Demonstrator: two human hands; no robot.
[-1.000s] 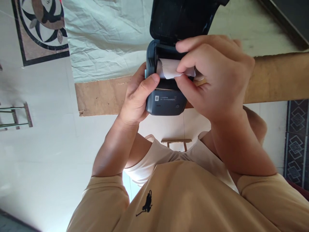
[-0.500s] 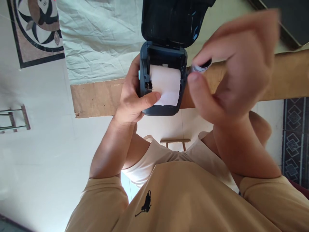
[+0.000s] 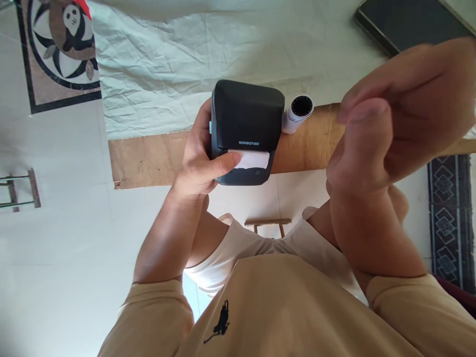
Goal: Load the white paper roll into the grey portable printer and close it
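Observation:
My left hand holds a dark label printer marked NIIMBOT, its lid down. The thumb presses on a white paper strip that sticks out from under the lid's front edge. Just right of the printer, a small white roll with a dark hollow core stands on the table near its wooden edge. My right hand is raised farther right, apart from the roll. Its fingers are curled, the thumb overlaps the index finger, and nothing shows in them; the hand is slightly blurred.
A pale green cloth covers the table behind a bare wooden edge. At the back right lies a dark flat object. Below are my knees and a wooden stool; another stool-like frame is at far left.
The printer's lid was up with the paper roll inside showing; now it is down. My right hand has moved right, away from the small hollow roll, which now stands by itself.

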